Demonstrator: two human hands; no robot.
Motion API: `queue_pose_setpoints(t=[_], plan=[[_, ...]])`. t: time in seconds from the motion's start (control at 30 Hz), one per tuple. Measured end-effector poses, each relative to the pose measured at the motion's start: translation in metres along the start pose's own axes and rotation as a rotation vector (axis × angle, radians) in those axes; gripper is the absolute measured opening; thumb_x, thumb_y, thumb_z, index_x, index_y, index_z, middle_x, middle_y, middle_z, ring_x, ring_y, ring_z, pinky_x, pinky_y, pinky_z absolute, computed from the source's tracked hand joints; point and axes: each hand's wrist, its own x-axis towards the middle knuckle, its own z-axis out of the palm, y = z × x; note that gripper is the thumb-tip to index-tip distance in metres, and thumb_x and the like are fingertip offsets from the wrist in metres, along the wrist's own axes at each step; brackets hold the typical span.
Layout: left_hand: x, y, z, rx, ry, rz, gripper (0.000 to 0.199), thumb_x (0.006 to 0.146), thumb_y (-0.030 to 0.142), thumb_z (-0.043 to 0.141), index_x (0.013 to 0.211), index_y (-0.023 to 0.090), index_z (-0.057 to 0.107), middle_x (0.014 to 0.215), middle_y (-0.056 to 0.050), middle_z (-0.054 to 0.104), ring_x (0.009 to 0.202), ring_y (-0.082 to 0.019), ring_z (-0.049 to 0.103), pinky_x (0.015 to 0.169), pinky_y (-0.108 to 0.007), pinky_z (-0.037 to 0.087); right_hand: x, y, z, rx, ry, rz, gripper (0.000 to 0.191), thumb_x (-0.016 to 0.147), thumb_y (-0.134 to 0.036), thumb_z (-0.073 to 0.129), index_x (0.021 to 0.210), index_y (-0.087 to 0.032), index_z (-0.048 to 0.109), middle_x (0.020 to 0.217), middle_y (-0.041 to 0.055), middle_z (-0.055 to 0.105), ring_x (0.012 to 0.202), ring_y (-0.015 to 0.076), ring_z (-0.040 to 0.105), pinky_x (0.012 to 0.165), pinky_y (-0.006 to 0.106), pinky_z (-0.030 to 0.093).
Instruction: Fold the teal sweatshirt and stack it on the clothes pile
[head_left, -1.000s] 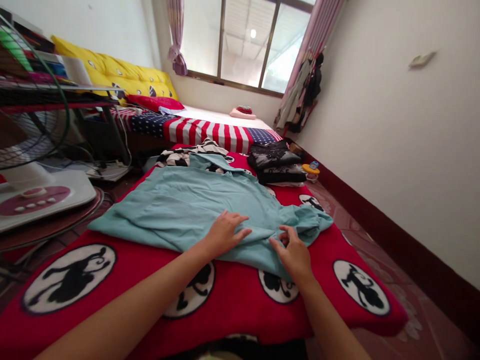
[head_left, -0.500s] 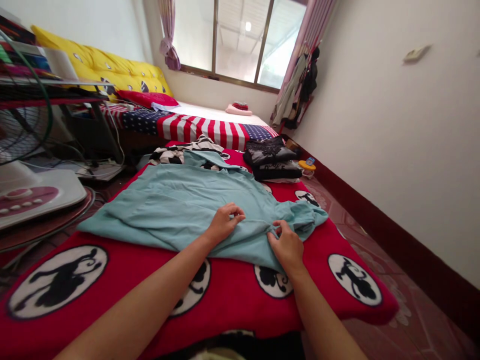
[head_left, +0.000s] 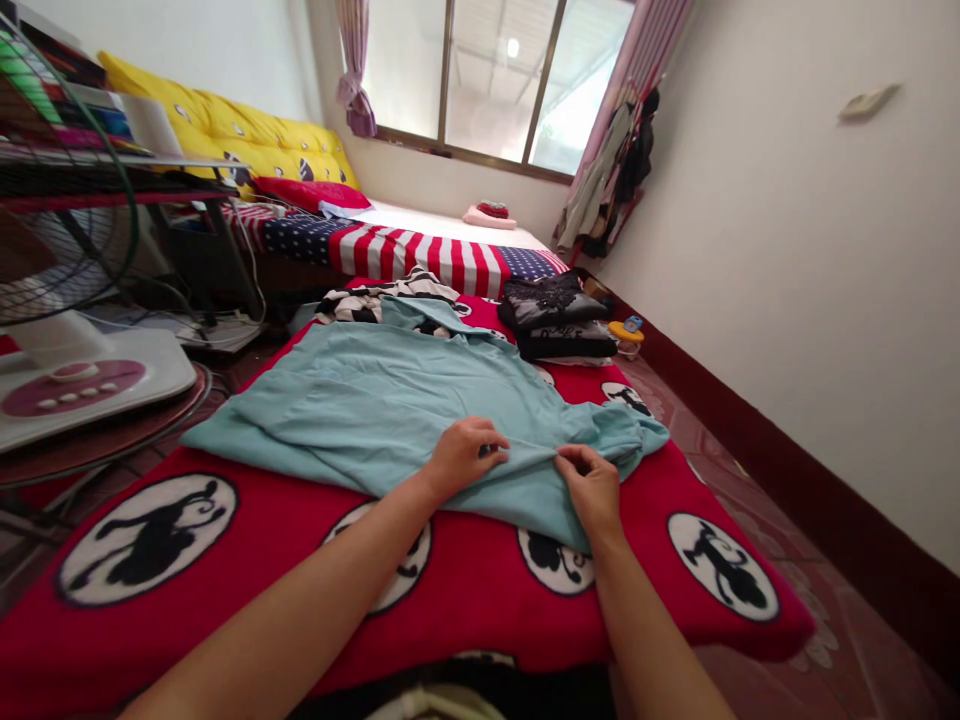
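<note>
A light teal garment (head_left: 420,390) lies spread over a red blanket (head_left: 465,610) with black-and-white sheep-like prints. My left hand (head_left: 466,458) is over the garment's near middle part, its fingers curled and pinching a bit of the cloth. To the right of it, my right hand (head_left: 591,484) has thumb and forefinger pressed together on a fold of the same garment, near its bunched right end.
Behind the garment are a black-and-white patterned cloth (head_left: 420,285) and a stack of folded dark clothes (head_left: 559,315). A fan (head_left: 82,385) stands at the left. Farther back is a bed (head_left: 420,258) below a window.
The view has shifted slightly, so the scene sits farther right. My right thumb and forefinger have closed together on the fold. My left hand has moved a little toward the right hand.
</note>
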Motion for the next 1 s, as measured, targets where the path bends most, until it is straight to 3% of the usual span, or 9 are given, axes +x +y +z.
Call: queue_pose_setpoints(t=[0.1, 0.23, 0.37, 0.43, 0.53, 0.67, 0.8, 0.9, 1.0], plan=[[0.0, -0.002, 0.003, 0.097, -0.11, 0.049, 0.02, 0.079, 0.035, 0.071, 0.098, 0.028, 0.075, 0.092, -0.002, 0.066, 0.086, -0.018, 0.059, 0.08, -0.028, 0.043, -0.003, -0.006, -0.003, -0.149, 0.059, -0.05, 0.023, 0.079, -0.037, 0.055, 0.082, -0.017, 0.067, 0.08, 0.0078, 0.069, 0.076, 0.0229, 0.061, 0.074, 0.035, 0.047], [-0.001, -0.003, 0.008, 0.192, -0.165, 0.113, 0.024, 0.082, 0.04, 0.067, 0.105, 0.033, 0.073, 0.099, -0.002, 0.064, 0.09, -0.019, 0.057, 0.081, -0.03, 0.041, -0.014, -0.029, 0.01, -0.391, 0.135, -0.373, 0.028, 0.089, -0.031, 0.047, 0.105, -0.018, 0.066, 0.11, 0.0114, 0.066, 0.107, 0.0269, 0.057, 0.095, 0.044, 0.041], [-0.002, -0.002, 0.01, 0.24, -0.154, 0.114, 0.023, 0.087, 0.039, 0.06, 0.103, 0.028, 0.073, 0.101, -0.005, 0.063, 0.093, -0.02, 0.056, 0.084, -0.031, 0.042, -0.031, -0.035, 0.037, -0.461, -0.161, -0.568, 0.054, 0.094, -0.041, 0.043, 0.142, -0.017, 0.04, 0.141, 0.0139, 0.05, 0.132, 0.0278, 0.043, 0.109, 0.051, 0.029], [-0.005, -0.001, 0.008, 0.242, -0.149, 0.104, 0.024, 0.087, 0.039, 0.06, 0.102, 0.025, 0.072, 0.103, -0.006, 0.064, 0.095, -0.02, 0.057, 0.086, -0.032, 0.043, -0.037, -0.025, 0.047, -0.538, -0.264, -0.565, 0.061, 0.094, -0.046, 0.041, 0.147, -0.016, 0.032, 0.144, 0.015, 0.046, 0.135, 0.0288, 0.04, 0.111, 0.053, 0.026], [-0.017, -0.004, -0.002, 0.243, -0.143, 0.089, 0.032, 0.088, 0.04, 0.058, 0.115, 0.024, 0.067, 0.116, -0.008, 0.063, 0.105, -0.022, 0.057, 0.095, -0.035, 0.043, -0.038, -0.01, 0.052, -0.616, -0.312, -0.571, 0.064, 0.094, -0.049, 0.038, 0.149, -0.017, 0.03, 0.146, 0.0136, 0.044, 0.137, 0.0285, 0.038, 0.112, 0.054, 0.025], [-0.046, -0.02, -0.035, 0.342, -0.154, -0.021, 0.053, 0.091, 0.053, 0.048, 0.135, 0.024, 0.052, 0.145, -0.014, 0.045, 0.135, -0.029, 0.038, 0.112, -0.051, 0.026, -0.035, -0.007, 0.05, -0.677, -0.315, -0.604, 0.061, 0.094, -0.052, 0.035, 0.146, -0.021, 0.036, 0.148, 0.0098, 0.042, 0.138, 0.0276, 0.036, 0.112, 0.054, 0.025], [-0.073, -0.054, -0.083, 0.484, -0.124, -0.238, 0.06, 0.092, 0.057, 0.04, 0.144, 0.026, 0.041, 0.155, -0.015, 0.029, 0.144, -0.031, 0.022, 0.114, -0.057, 0.019, -0.034, -0.009, 0.05, -0.701, -0.305, -0.612, 0.06, 0.094, -0.054, 0.033, 0.144, -0.023, 0.041, 0.148, 0.0075, 0.042, 0.139, 0.027, 0.035, 0.112, 0.054, 0.025], [-0.084, -0.083, -0.119, 0.571, -0.129, -0.325, 0.059, 0.092, 0.057, 0.042, 0.144, 0.028, 0.041, 0.155, -0.013, 0.03, 0.144, -0.031, 0.023, 0.114, -0.056, 0.017, -0.034, -0.007, 0.051, -0.702, -0.292, -0.618, 0.061, 0.093, -0.055, 0.032, 0.143, -0.022, 0.043, 0.149, 0.0068, 0.041, 0.138, 0.027, 0.036, 0.111, 0.053, 0.025], [-0.088, -0.107, -0.151, 0.606, -0.09, -0.362, 0.053, 0.09, 0.052, 0.05, 0.137, 0.029, 0.05, 0.149, -0.01, 0.041, 0.141, -0.03, 0.03, 0.114, -0.055, 0.019, -0.034, -0.004, 0.052, -0.699, -0.289, -0.624, 0.06, 0.093, -0.055, 0.032, 0.142, -0.023, 0.043, 0.149, 0.0065, 0.041, 0.138, 0.0271, 0.036, 0.112, 0.054, 0.025]])
